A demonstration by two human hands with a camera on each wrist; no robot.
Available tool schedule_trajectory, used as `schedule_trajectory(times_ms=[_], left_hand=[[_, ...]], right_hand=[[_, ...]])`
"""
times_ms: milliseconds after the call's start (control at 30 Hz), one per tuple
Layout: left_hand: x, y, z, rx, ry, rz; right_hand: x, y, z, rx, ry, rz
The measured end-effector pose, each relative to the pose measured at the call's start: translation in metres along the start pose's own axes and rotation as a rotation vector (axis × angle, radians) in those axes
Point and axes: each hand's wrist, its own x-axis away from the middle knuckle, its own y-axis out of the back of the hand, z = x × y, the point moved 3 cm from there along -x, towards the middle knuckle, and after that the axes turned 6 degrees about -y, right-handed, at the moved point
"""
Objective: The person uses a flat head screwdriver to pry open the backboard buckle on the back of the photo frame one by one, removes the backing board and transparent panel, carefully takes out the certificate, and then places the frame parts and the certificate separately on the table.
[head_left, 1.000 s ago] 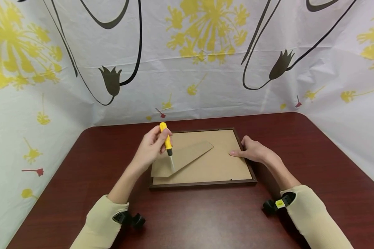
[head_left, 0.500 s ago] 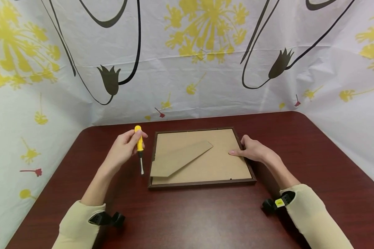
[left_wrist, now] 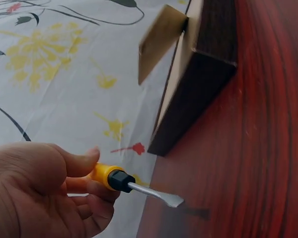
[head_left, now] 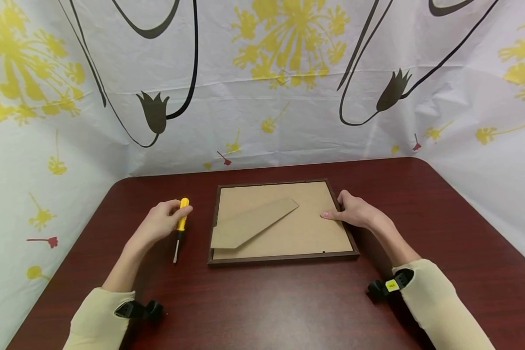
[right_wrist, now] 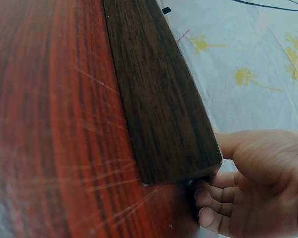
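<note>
A picture frame lies face down on the table, its tan backing board facing up. The easel stand flap slants across that board and, in the left wrist view, stands raised from it. Left of the frame, my left hand pinches the yellow handle of a flathead screwdriver. Its metal blade points down toward the tabletop. My right hand grips the frame's right side, thumb on the backing and fingers curled at the outer edge. In the right wrist view, the fingers show beside the frame's corner.
The dark red wooden table reaches to a white floral curtain at the back and sides. A small black tab sits at the frame's near edge. Black cameras are strapped to both wrists.
My left hand has carried the screwdriver from above the flap to the left, off the frame, and lowered it toward the table. The right hand and the frame have stayed put.
</note>
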Motion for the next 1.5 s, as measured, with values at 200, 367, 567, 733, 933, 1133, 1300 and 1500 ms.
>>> schedule_trajectory(times_ms=[200,367,567,733,933,1133,1300,1500], left_hand=[[0.000,0.000,0.012,0.032,0.048,0.020],[-0.001,-0.003,0.021,0.027,0.081,0.035],[0.000,-0.005,0.027,-0.003,0.079,0.056],[0.002,-0.005,0.030,0.001,0.078,0.075],[0.004,-0.003,0.034,0.035,0.077,0.107],[0.005,0.000,0.038,0.060,0.083,0.134],[0.005,0.000,0.037,0.068,0.085,0.133],[0.006,0.000,0.037,0.080,0.081,0.129]], right_hand=[[0.002,0.002,-0.001,-0.003,0.004,-0.003],[0.001,0.002,-0.002,0.000,0.003,-0.006],[0.001,0.002,-0.002,0.003,0.005,-0.010],[0.000,0.002,-0.001,0.003,0.013,-0.010],[-0.001,0.001,0.000,-0.003,0.022,-0.012],[-0.001,0.000,0.000,0.003,0.022,-0.015],[-0.001,-0.001,-0.001,0.002,0.022,-0.018],[-0.001,0.000,-0.003,0.000,0.018,-0.005]])
